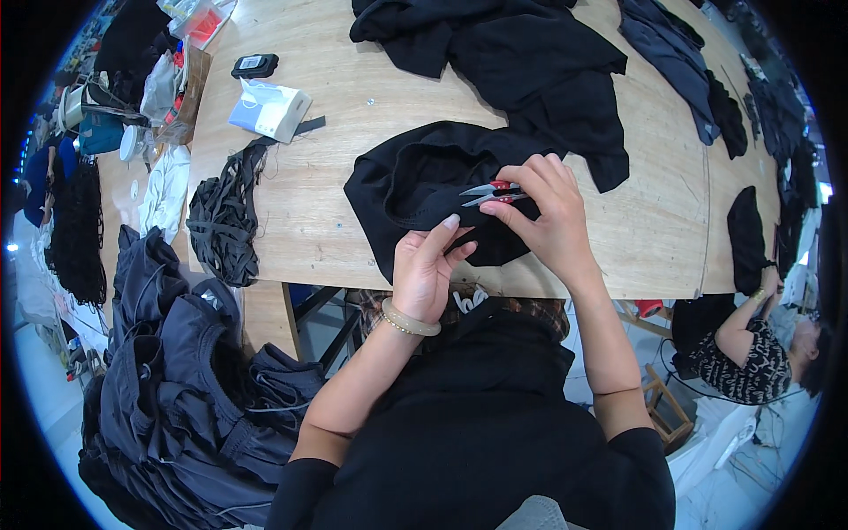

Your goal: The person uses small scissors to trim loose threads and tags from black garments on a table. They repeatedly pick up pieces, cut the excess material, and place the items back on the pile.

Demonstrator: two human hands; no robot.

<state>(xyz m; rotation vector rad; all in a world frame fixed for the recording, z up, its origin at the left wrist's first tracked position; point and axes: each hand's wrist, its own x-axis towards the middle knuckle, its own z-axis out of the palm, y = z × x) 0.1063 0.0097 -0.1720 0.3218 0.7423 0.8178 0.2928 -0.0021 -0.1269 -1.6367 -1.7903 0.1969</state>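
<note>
A pair of thread snips (484, 193) with red grips is in my right hand (552, 216), its two blades apart and pointing left. Below the blades lies a black garment (371, 190), bunched on the table with its round, stitched opening facing up. My left hand (422, 276) is closed at the garment's near edge, thumb against the cloth and fingers curled. Whether a loose thread is also pinched there is too small to tell. The snips' tips are just above the left thumb.
More black garments (495, 44) spread over the wooden table (309, 203). To the left are a heap of dark strips (225, 221), a tissue box (269, 110) and a small black case (255, 65). Dark clothing (177, 380) is piled at lower left. Another person (746, 353) works at right.
</note>
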